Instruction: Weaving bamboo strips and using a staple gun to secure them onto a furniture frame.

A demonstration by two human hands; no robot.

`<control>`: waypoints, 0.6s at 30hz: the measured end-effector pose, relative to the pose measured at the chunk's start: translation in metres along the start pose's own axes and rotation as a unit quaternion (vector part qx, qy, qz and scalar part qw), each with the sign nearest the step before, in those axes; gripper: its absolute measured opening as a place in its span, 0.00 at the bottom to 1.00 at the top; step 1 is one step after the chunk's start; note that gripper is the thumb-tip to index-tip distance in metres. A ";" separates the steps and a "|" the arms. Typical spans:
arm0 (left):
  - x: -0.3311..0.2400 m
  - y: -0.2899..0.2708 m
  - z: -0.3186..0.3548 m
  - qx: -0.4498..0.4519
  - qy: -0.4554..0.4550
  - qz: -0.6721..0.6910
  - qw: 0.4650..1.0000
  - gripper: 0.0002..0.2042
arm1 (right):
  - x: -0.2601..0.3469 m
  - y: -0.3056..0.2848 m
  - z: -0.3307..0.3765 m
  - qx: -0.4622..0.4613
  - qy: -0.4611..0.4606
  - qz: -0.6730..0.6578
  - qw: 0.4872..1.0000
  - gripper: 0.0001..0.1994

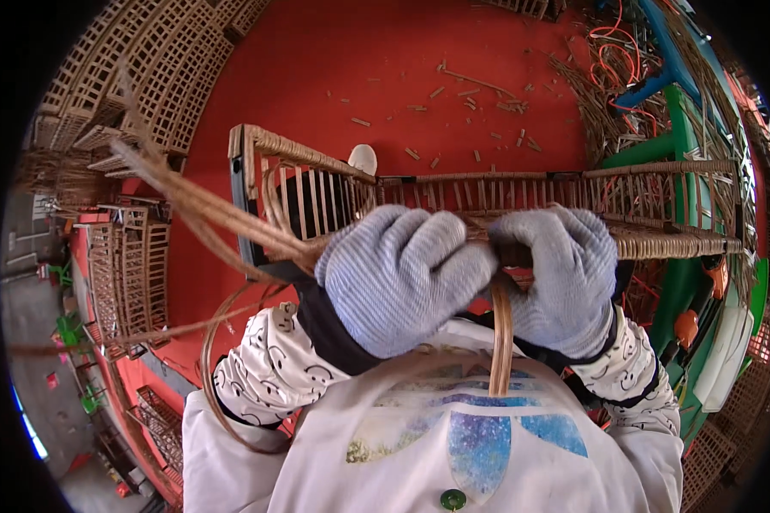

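My left hand (402,278), in a grey-blue knit glove, is closed round a bundle of brown wicker strands (248,224). Their loose ends fan out to the left, and one loops down by my sleeve. Close beside it, my right hand (565,278), gloved alike, curls its fingers at the near rail of a woven wicker frame (676,247). Between the hands a flat end of wicker strands (501,342) hangs down over my white apron. My right fingertips and thumb seem to pinch strands at the rail, partly hidden by the glove.
Stacks of wicker lattice panels (158,68) stand at the far left. Cut wicker scraps (470,98) lie on the red floor. To the right are a green stand (680,128), an orange cord (612,51), an orange-handled tool (686,327) and piled loose strands.
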State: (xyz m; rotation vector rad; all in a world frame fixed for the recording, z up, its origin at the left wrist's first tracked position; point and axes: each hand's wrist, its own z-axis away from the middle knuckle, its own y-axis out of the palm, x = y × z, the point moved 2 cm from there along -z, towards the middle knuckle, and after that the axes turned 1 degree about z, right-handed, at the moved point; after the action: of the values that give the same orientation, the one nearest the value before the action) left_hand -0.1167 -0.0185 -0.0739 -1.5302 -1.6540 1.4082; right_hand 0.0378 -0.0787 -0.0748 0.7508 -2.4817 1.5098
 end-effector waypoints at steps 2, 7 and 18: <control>-0.002 0.000 0.003 -0.032 0.038 0.016 0.999 0.14 | -0.001 -0.005 0.000 0.043 0.031 -0.051 0.997 0.21; -0.003 0.000 0.003 -0.029 0.049 0.033 0.998 0.14 | -0.008 -0.015 0.010 0.072 0.048 -0.131 0.988 0.25; -0.005 0.010 0.014 -0.065 -0.112 0.079 0.988 0.07 | -0.032 -0.018 0.021 0.119 -0.009 -0.155 0.981 0.17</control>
State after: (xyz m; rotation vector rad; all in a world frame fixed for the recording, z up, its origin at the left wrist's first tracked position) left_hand -0.1236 -0.0297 -0.0866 -1.6569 -1.8208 1.6354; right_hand 0.0769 -0.0924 -0.0823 1.1335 -2.0891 1.6971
